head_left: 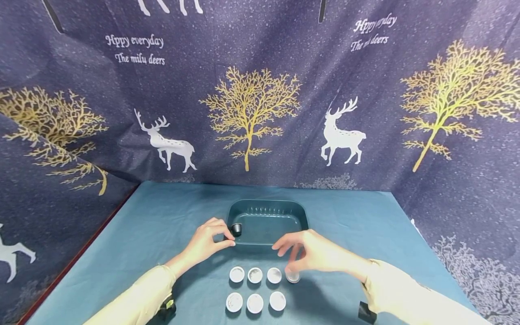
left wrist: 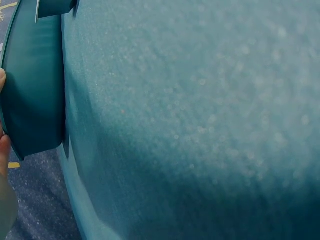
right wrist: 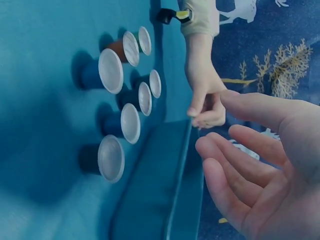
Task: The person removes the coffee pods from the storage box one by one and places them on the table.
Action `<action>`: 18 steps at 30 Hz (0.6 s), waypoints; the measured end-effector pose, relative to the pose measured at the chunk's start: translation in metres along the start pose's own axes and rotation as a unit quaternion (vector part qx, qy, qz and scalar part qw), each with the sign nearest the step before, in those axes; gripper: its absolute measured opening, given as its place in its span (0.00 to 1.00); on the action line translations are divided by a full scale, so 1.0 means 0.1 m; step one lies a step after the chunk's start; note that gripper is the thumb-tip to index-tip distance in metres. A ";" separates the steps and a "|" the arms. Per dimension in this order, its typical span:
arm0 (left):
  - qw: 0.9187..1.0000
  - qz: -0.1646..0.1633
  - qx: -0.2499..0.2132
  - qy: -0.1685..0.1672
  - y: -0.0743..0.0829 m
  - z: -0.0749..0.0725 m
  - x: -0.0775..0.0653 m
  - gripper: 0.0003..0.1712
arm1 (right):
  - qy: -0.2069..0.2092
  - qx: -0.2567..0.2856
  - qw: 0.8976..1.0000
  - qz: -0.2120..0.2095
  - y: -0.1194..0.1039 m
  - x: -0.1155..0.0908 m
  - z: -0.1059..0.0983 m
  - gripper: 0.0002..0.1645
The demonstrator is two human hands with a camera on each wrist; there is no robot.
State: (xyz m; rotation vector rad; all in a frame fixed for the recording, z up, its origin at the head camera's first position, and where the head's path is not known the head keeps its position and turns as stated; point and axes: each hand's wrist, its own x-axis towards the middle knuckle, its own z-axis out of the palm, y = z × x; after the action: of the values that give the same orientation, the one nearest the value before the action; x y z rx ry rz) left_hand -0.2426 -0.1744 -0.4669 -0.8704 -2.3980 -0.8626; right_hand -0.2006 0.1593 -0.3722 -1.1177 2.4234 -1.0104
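Observation:
My left hand [head_left: 212,240] is at the near left corner of a dark teal tray [head_left: 268,243], thumb and fingers pinching its rim. A black coffee capsule [head_left: 237,229] lies inside that corner, beside the fingertips. My right hand [head_left: 310,253] hovers with loosely bent, parted fingers and nothing between them. In the head view it partly covers a white-lidded capsule [head_left: 293,277], the rightmost of the far row. The right wrist view shows this hand [right wrist: 265,175] above the tray's side, apart from the capsules. The left wrist view catches only fingertips [left wrist: 3,150] at the tray rim.
Several more capsules stand lid-up in two rows in front of the tray, among them one in the far row [head_left: 274,275] and one in the near row [head_left: 277,301]. A blue-green cloth [head_left: 162,225] covers the table; a patterned curtain [head_left: 260,113] hangs behind.

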 end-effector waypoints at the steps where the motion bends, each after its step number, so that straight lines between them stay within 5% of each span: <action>1: 1.000 -0.001 0.001 0.000 0.00 0.00 0.00 0.11 | -0.007 0.003 1.000 0.001 0.00 0.03 -0.03 0.27; 9: 1.000 -0.001 0.006 -0.001 0.00 -0.01 -0.01 0.12 | -0.087 0.036 0.996 -0.005 0.06 0.32 -0.23 0.28; 18: 1.000 0.000 0.008 -0.003 0.00 0.00 0.01 0.12 | -0.205 0.032 0.978 0.001 0.21 0.74 -0.45 0.28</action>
State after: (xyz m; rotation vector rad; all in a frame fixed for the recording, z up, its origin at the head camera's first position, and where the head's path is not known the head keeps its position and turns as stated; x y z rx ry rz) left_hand -0.2431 -0.1740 -0.4667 -0.8678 -2.4071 -0.8416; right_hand -0.2834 0.1347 -0.3523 -1.1676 2.0506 -0.7593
